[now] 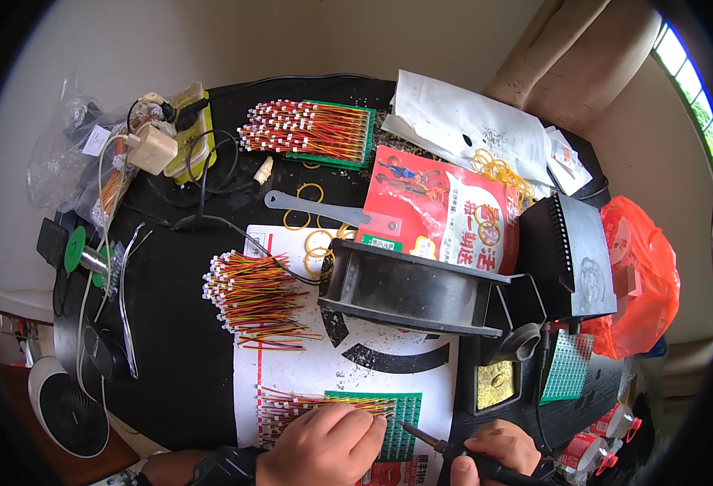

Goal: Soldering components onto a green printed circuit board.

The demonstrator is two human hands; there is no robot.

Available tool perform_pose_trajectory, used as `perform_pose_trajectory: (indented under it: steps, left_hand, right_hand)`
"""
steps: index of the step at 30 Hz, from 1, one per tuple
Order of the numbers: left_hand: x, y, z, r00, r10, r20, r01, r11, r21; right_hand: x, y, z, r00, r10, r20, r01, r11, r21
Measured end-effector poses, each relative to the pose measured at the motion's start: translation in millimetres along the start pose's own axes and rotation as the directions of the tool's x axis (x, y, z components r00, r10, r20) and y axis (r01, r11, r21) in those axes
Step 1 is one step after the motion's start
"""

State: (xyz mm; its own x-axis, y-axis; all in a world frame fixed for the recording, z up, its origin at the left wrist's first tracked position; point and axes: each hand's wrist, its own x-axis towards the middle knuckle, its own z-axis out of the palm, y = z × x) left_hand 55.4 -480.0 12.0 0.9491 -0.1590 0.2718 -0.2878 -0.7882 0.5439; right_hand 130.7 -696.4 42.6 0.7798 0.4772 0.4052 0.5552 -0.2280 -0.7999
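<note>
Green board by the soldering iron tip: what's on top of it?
Wires run over the left part of the green board. The soldering iron reaches over its right part. The left hand covers its lower left; whatever lies there can't be seen.

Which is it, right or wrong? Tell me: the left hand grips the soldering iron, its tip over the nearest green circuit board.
The side is wrong: the head view shows the right hand gripping the soldering iron, its tip over the nearest green circuit board.

room over tabletop left of wire bundle, black flanged frame an obstacle beyond circuit board
</note>
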Motion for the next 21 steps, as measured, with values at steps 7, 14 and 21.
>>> perform_pose_trajectory:
  steps: [7,14,21]
  left_hand:
    - [-1.6,-0.9,1.2,1.000,0.005,-0.006,-0.004,1.000,0.003]
    - [2.6,-0.1,-8.5,0.999,-0.026,-0.028,0.024,0.998,-0.064]
    - [7.9,-46.3,-62.9,0.948,-0.236,-0.213,0.287,0.924,0.253]
  right_hand:
    - [-3.7,-0.8,-2.6,0.999,0.029,-0.020,-0.029,1.000,-0.004]
    - [-6.2,-0.1,-4.5,1.000,0.002,-0.030,-0.003,1.000,-0.030]
    - [-9.6,-1.2,-7.7,0.999,0.022,-0.043,-0.023,1.000,-0.019]
